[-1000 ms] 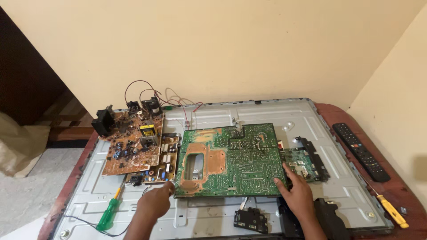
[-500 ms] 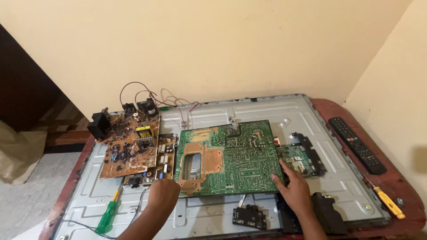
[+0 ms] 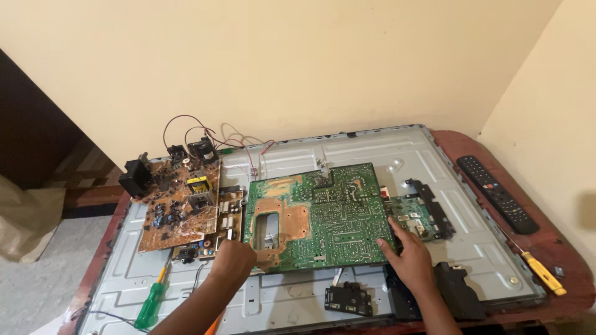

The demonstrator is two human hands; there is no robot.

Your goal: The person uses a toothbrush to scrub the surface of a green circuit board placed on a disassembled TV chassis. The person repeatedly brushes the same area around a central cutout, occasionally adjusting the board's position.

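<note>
The left hand (image 3: 233,257) has moved up to the green circuit board's (image 3: 320,217) lower-left corner.
</note>
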